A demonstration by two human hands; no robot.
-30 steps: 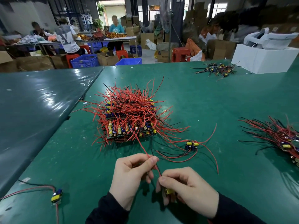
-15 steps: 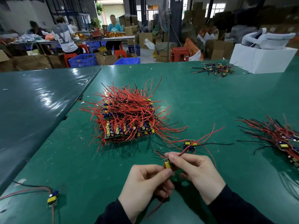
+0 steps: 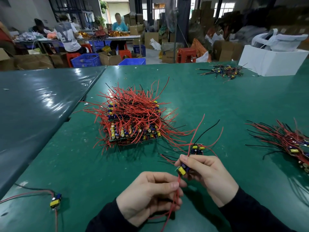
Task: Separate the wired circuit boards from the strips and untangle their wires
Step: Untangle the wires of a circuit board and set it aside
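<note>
The right hand (image 3: 207, 171) had lifted a small yellow-capped circuit board (image 3: 183, 169) clear, fingers pinching it, while the left hand (image 3: 150, 195) gripped its red wires (image 3: 175, 198), now drawn straight.

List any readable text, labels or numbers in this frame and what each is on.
None can be read for certain.
Cardboard box on the floor: dark print, too blurred.
Back of the grey T-shirt: large pale marks, not legible.
Held circuit board in the right hand: component markings too small.
Boards in the central pile: markings too small.
</note>
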